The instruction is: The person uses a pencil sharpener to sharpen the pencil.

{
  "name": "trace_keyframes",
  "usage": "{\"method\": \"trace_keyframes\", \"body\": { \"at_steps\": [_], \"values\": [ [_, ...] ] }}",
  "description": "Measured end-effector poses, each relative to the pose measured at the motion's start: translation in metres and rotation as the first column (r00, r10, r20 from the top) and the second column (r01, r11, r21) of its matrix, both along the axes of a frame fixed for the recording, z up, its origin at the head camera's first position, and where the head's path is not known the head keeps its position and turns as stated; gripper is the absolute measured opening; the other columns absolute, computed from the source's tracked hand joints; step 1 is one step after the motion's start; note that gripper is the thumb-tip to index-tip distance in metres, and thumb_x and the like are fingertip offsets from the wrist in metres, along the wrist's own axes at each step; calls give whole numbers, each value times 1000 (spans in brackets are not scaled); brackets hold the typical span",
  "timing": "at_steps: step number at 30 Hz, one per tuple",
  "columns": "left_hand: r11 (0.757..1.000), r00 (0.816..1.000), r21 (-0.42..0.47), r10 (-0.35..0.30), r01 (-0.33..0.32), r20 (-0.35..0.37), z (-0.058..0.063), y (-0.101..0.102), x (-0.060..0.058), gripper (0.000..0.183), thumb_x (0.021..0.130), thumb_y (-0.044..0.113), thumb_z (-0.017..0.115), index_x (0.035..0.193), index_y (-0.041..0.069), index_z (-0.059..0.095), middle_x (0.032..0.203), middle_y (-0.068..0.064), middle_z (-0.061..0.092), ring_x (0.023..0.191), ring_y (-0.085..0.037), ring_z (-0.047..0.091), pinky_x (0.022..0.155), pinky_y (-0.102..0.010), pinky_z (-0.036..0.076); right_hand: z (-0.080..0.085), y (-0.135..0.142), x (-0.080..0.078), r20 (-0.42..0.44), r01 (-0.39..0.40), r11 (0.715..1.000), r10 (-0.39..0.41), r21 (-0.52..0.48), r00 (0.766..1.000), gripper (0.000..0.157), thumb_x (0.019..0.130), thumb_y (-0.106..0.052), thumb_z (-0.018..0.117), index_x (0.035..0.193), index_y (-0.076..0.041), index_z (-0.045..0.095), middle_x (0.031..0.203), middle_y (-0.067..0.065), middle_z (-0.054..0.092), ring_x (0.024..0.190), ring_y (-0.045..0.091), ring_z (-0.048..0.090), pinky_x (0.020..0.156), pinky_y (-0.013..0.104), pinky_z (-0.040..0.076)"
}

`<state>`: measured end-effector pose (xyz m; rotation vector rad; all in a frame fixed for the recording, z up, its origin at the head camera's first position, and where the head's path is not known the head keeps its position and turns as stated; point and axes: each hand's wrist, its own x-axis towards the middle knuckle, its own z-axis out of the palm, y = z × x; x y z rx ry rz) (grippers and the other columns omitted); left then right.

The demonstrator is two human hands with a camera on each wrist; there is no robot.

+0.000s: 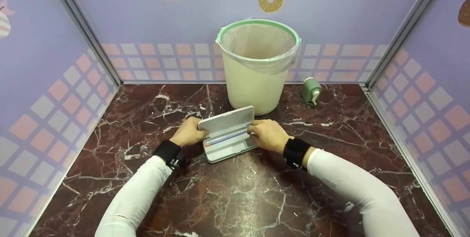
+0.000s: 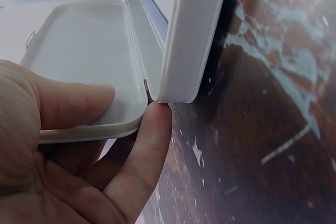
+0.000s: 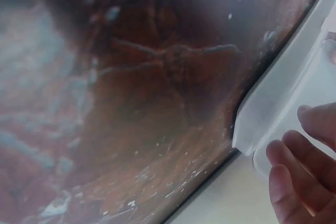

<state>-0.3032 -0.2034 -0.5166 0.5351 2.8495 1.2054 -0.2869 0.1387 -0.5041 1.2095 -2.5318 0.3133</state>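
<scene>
Left fingers (image 2: 79, 103) pinch the case lid (image 2: 81, 40); right fingers (image 3: 307, 158), hold unclear, overlap the case (image 1: 224, 152).

Right hand (image 3: 311, 162), pale case (image 3: 278, 97), marbled tabletop (image 3: 157, 93)

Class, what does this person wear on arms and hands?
The left sleeve and right sleeve are white and snug, the right with a faint grey marking. The left wristband and right wristband are black. The left hand and right hand wear no gloves.
</scene>
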Motion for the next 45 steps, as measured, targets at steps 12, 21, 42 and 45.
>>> {"method": "trace_keyframes", "body": {
  "at_steps": [12, 21, 42, 45],
  "values": [
    [998, 1000, -57, -4, 4, 8, -26, 4, -25, 3, 80, 19, 80, 78, 18, 79, 75, 3, 77, 68, -13, 63, 67, -35, 54, -6, -11, -15, 10, -4, 994, 3, 109, 1000, 8, 91, -15, 86, 84, -14, 82, 82, 4, 81, 75, 33, 79, 72, 53, 63],
    [999, 1000, -34, -26, 25, -12, -30, 1, -27, 2, 79, 16, 79, 78, 16, 77, 73, 3, 74, 67, -16, 61, 65, -35, 51, 0, -24, -21, -25, -4, 974, 10, 229, 1000, 11, 84, -3, 79, 78, -13, 79, 79, 5, 80, 69, 33, 77, 64, 54, 64],
    [999, 998, -23, -37, 36, -42, -25, 6, -32, 9, 82, 16, 77, 88, 12, 83, 85, -4, 82, 74, -22, 68, 90, -41, 60, -12, -12, -26, -167, 2, 972, 38, 233, 985, 9, 93, -17, 79, 93, -9, 75, 100, 7, 70, 89, 30, 73, 74, 46, 66],
    [1000, 1000, -24, 4, -4, -29, -30, 4, -38, 12, 80, 18, 78, 90, 14, 84, 85, -2, 83, 75, -21, 69, 84, -40, 60, -11, -10, -25, -177, 4, 982, 31, 190, 984, 15, 96, -23, 81, 91, -10, 75, 95, 7, 71, 87, 30, 72, 74, 45, 65]
  ]
}}
